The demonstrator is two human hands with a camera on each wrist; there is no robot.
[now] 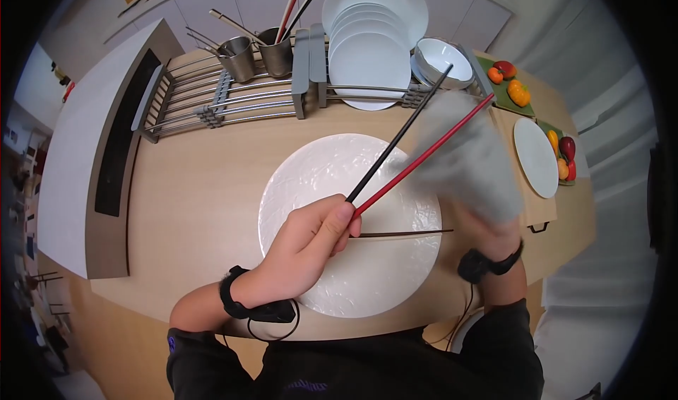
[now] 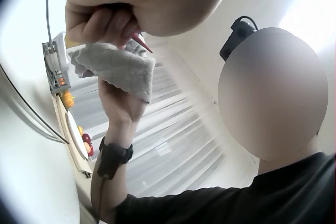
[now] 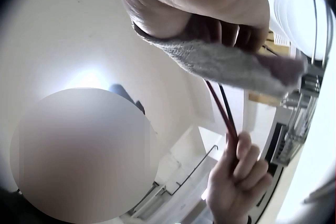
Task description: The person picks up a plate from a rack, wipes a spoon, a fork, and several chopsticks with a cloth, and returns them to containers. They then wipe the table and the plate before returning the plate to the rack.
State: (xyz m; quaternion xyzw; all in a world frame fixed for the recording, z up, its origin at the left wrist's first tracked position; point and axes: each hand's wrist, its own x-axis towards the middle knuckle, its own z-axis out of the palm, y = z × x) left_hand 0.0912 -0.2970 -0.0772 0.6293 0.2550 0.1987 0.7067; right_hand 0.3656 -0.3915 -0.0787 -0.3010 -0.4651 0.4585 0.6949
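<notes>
My left hand [image 1: 311,241] pinches a black chopstick [image 1: 395,141] and a red chopstick [image 1: 424,156] near their lower ends. They spread apart in a V, pointing up and to the right. My right hand [image 1: 494,234], mostly hidden behind a grey cloth [image 1: 470,163], holds that cloth beside the chopsticks; it is blurred. In the right wrist view, curled fingers grip the cloth [image 3: 220,66]. Below both hands lies a large white round plate [image 1: 304,181]. Another thin dark stick [image 1: 402,234] stretches across it from behind the left hand.
At the back stands a metal dish rack [image 1: 261,107] bearing upright white plates [image 1: 371,64], bowls [image 1: 445,57] and two metal cups [image 1: 275,54] with chopsticks and utensils. A white oval plate [image 1: 535,158] and toy vegetables [image 1: 519,93] lie right. A white box-like unit [image 1: 106,153] stands left.
</notes>
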